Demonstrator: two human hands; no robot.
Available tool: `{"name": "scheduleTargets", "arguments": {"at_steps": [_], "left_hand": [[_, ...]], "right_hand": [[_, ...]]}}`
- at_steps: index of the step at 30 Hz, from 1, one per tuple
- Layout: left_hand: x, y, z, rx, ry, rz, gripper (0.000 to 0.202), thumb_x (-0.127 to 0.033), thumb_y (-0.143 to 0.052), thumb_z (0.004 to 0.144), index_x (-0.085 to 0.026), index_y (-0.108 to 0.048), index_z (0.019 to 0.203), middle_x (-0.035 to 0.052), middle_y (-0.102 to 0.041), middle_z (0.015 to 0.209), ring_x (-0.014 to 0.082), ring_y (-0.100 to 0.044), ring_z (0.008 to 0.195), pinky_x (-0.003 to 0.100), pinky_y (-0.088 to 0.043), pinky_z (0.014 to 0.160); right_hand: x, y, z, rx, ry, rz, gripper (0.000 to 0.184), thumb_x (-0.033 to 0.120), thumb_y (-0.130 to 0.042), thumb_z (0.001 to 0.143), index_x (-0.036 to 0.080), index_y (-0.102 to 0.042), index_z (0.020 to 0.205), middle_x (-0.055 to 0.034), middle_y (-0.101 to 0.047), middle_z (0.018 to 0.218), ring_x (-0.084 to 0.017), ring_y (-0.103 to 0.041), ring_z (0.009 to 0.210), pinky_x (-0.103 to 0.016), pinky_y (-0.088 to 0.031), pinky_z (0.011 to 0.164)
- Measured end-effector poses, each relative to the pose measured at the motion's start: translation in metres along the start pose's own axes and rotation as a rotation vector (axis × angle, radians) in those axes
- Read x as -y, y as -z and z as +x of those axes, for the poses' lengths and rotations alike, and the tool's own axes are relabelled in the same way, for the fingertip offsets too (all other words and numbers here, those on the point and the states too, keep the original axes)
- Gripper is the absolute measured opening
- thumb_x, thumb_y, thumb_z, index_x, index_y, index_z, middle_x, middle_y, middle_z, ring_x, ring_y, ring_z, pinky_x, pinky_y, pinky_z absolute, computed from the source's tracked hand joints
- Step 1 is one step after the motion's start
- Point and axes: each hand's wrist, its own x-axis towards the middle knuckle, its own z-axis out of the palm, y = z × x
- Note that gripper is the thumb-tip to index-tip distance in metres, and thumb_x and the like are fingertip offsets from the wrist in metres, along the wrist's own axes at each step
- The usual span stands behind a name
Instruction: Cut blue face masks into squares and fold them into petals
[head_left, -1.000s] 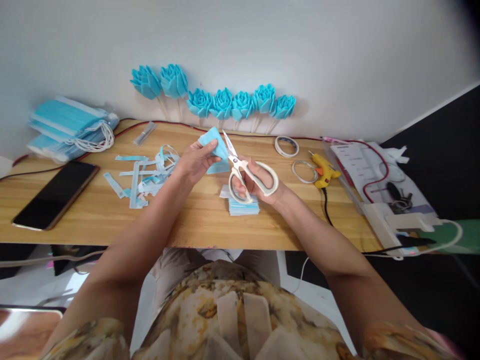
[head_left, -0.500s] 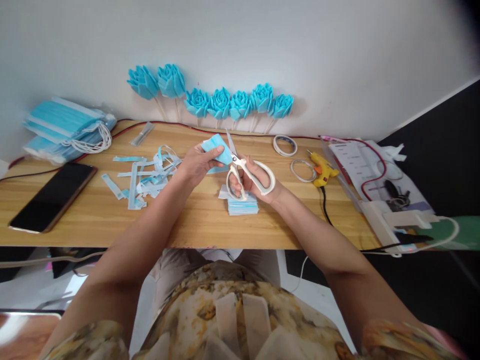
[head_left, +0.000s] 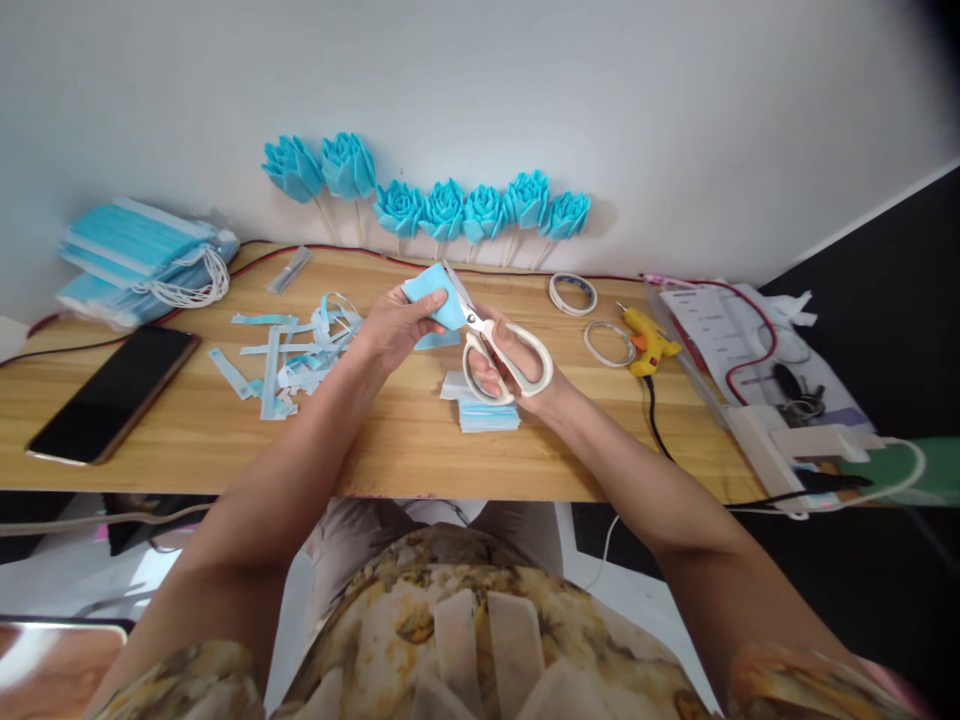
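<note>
Your left hand point(head_left: 397, 322) was pinched on a blue piece point(head_left: 437, 297), thumb on top and fingers beneath, just left of the scissors point(head_left: 471, 318) and touching or nearly touching their blades. You gripped it back from the blades, probably to leave that edge free and your fingertips clear. Your right hand point(head_left: 517, 362) was closed on the scissors, thumb in one loop and fingers in the other, which likely let you work them without shifting your wrist. The piece hid part of the blades, so whether they met could not be told.

On the worktop point(head_left: 405, 450), a stack of cut pieces point(head_left: 489, 420) sat just on your side of the scissors, seemingly for easy reach. A flat blue piece point(head_left: 439, 341) lay just left of them, partly covered. Loose scraps point(head_left: 281, 365) were heaped farther left of the scissors, presumably out of your working space. The blue flowers point(head_left: 444, 210) stood beyond the scissors, leaning against the wall, perhaps to spare their petals. The yellow glue gun point(head_left: 649, 342) rested well to the right of the scissors, perhaps to free the middle.
</note>
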Motion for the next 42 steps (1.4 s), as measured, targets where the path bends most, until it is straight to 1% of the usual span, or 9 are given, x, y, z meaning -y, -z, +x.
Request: {"name": "scheduleTargets", "arguments": {"at_steps": [6, 10, 12, 17, 22, 27, 31, 34, 42], "left_hand": [[-0.003, 0.0, 0.0, -0.013, 0.006, 0.011, 0.044, -0.033, -0.1, 0.055, -0.012, -0.073, 0.082, 0.0016, -0.075, 0.071, 0.0109, -0.067, 0.058, 0.019, -0.054, 0.049], [-0.005, 0.0, 0.0, -0.022, 0.004, -0.012, 0.05, -0.034, -0.103, 0.048, -0.011, -0.073, 0.081, 0.0006, -0.074, 0.069, 0.0101, -0.066, 0.056, 0.018, -0.054, 0.047], [-0.006, -0.001, 0.0, -0.031, -0.004, -0.016, 0.047, -0.034, -0.102, 0.051, -0.012, -0.073, 0.081, 0.0003, -0.075, 0.069, 0.0099, -0.067, 0.056, 0.018, -0.055, 0.047], [-0.007, -0.003, -0.002, -0.063, -0.02, -0.002, 0.035, -0.034, -0.094, 0.067, -0.013, -0.072, 0.085, -0.0006, -0.074, 0.07, 0.0098, -0.067, 0.056, 0.018, -0.055, 0.049], [-0.004, -0.002, -0.003, -0.039, -0.058, 0.019, 0.04, -0.037, -0.097, 0.063, -0.013, -0.073, 0.085, 0.0002, -0.075, 0.07, 0.0095, -0.066, 0.055, 0.017, -0.053, 0.047], [-0.001, -0.002, -0.003, 0.017, -0.071, 0.105, 0.039, -0.043, -0.095, 0.067, -0.013, -0.071, 0.077, 0.0014, -0.073, 0.067, 0.0102, -0.066, 0.057, 0.019, -0.054, 0.051], [0.0, -0.003, -0.004, 0.04, -0.085, 0.138, 0.046, -0.049, -0.097, 0.059, -0.013, -0.071, 0.074, 0.0018, -0.072, 0.067, 0.0107, -0.065, 0.058, 0.02, -0.053, 0.052], [0.002, -0.007, -0.006, 0.036, -0.072, 0.17, 0.048, -0.05, -0.097, 0.057, -0.013, -0.072, 0.073, 0.002, -0.072, 0.067, 0.0108, -0.064, 0.058, 0.021, -0.052, 0.052], [0.004, -0.012, -0.009, 0.065, -0.054, 0.242, 0.041, -0.046, -0.094, 0.064, -0.014, -0.07, 0.07, 0.0018, -0.069, 0.065, 0.0107, -0.062, 0.057, 0.023, -0.053, 0.057]], "right_hand": [[0.002, -0.004, -0.001, -0.012, -0.011, 0.007, 0.09, 0.067, -0.08, 0.075, 0.017, -0.049, 0.142, 0.0093, -0.056, 0.06, -0.005, -0.039, 0.041, -0.016, -0.032, 0.032], [0.003, -0.004, -0.002, -0.011, -0.012, -0.006, 0.084, 0.066, -0.08, 0.077, 0.018, -0.051, 0.14, 0.0093, -0.055, 0.06, -0.005, -0.038, 0.041, -0.016, -0.032, 0.033], [0.004, -0.002, -0.001, 0.004, -0.019, -0.002, 0.08, 0.066, -0.078, 0.079, 0.019, -0.052, 0.139, 0.0092, -0.054, 0.06, -0.005, -0.039, 0.042, -0.016, -0.032, 0.034], [0.004, 0.003, 0.0, 0.063, -0.05, 0.023, 0.08, 0.07, -0.075, 0.079, 0.021, -0.051, 0.137, 0.0088, -0.055, 0.062, -0.005, -0.04, 0.043, -0.018, -0.032, 0.036], [0.001, 0.005, 0.001, 0.134, -0.046, -0.019, 0.071, 0.076, -0.062, 0.086, 0.019, -0.054, 0.129, 0.0061, -0.059, 0.063, -0.009, -0.048, 0.045, -0.023, -0.039, 0.043], [-0.002, 0.009, 0.002, 0.14, -0.052, -0.006, 0.069, 0.077, -0.062, 0.086, 0.02, -0.054, 0.125, 0.0056, -0.06, 0.067, -0.009, -0.05, 0.046, -0.024, -0.041, 0.044], [-0.001, 0.008, 0.002, 0.149, -0.054, 0.005, 0.061, 0.075, -0.059, 0.088, 0.019, -0.058, 0.114, 0.0046, -0.06, 0.066, -0.01, -0.053, 0.049, -0.024, -0.044, 0.047], [0.0, 0.006, 0.002, 0.125, -0.048, 0.006, 0.06, 0.078, -0.059, 0.086, 0.02, -0.06, 0.102, 0.0034, -0.06, 0.065, -0.01, -0.055, 0.051, -0.024, -0.046, 0.048], [0.006, 0.001, 0.003, 0.039, -0.073, 0.003, 0.062, 0.081, -0.054, 0.087, 0.019, -0.059, 0.089, 0.0017, -0.06, 0.067, -0.011, -0.053, 0.052, -0.025, -0.048, 0.049]]}}
